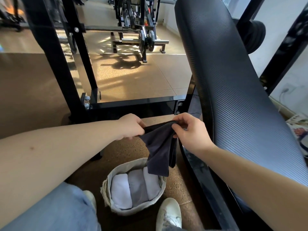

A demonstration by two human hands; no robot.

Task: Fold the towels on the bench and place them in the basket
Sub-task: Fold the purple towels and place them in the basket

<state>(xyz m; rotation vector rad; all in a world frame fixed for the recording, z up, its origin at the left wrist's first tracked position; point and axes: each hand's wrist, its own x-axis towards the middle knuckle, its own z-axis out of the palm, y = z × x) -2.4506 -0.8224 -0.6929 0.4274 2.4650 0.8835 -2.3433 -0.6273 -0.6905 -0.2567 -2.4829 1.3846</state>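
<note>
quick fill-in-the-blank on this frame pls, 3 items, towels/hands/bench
1. The basket holds ____ folded white towels.
2. The left hand and the right hand pinch the ____ edge of the dark towel.
3. The bench stands on the person's ____ side.
Missing words: three; top; right.

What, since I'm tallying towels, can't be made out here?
Head view:
- Basket bottom: hidden under three white towels.
- Dark towel top corners: covered by the left hand and right hand.
- Bench upper end: cut by the top edge.
- Patterned item: cut by the right edge and the bench.
</note>
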